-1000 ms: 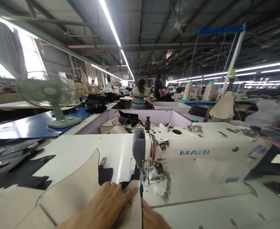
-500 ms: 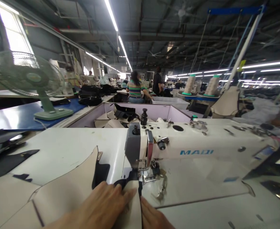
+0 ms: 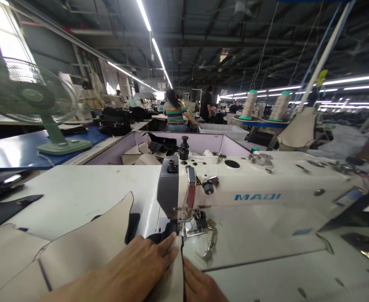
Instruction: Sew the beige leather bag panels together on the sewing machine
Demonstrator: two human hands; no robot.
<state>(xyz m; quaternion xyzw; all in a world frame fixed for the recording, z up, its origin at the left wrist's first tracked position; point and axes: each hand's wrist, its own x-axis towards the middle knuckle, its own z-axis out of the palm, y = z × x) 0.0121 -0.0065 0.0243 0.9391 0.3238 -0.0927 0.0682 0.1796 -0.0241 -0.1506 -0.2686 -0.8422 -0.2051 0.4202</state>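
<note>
Beige fabric with dark edging [image 3: 87, 239] spreads over the white machine table, and a strip of it runs up to the presser foot [image 3: 189, 228] of the sewing machine [image 3: 253, 184]. My left hand [image 3: 140, 264] lies on this fabric with fingers stretched forward, the index fingertip just short of the foot. Close on its right, my right hand [image 3: 201, 281] has its fingers closed at the strip's right edge; its thumb is hidden. Dark material [image 3: 171, 228] lies under and beside the foot at the seam. The needle itself is too small to make out.
A green desk fan [image 3: 50, 134] stands on a blue table at left. Behind the machine is a lilac-walled bin [image 3: 200, 138] with cut pieces. Thread cones [image 3: 249, 105] stand at right. A person in a striped top [image 3: 175, 113] is farther back.
My left index finger has moved forward, closer to the presser foot, and the fabric under it has shifted slightly. My right hand stays at the edge. The whole view has tilted a little.
</note>
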